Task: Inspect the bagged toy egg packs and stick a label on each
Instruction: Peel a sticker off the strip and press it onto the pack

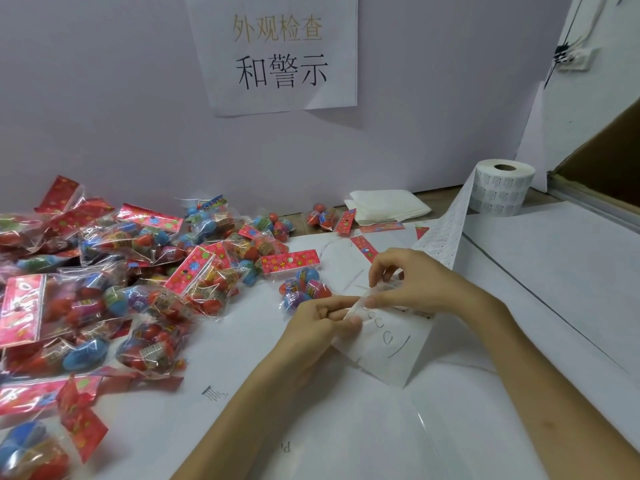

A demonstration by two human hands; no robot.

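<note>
Label strip (446, 230), paid out from the label roll (502, 192) at the far right of the table (519, 306), runs down to the centre, where both hands work it. The left hand (318, 327) has its fingers curled and pinches the strip's loose end. The right hand (412, 282) pinches the strip just above, thumb and forefinger closed at its edge, apparently to lift a label. Whether a label has come free is too small to tell.

The nearest egg pack (301, 282) lies on the table just beside the left hand, red header card away from the person, held by neither hand. The pile of egg packs (104, 271) spreads across the left half of the table.

The step in hand is judged to be peeling. It should go best with the backing held taut by the left hand, the label lifted from one corner at a shallow angle, the adhesive face left untouched, and the label then pressed flat on a smooth part of the bag.

Behind: a folded white cloth (388, 206), a printed sign (280, 53) on the wall, and a cardboard box (606, 150) at the right.
</note>
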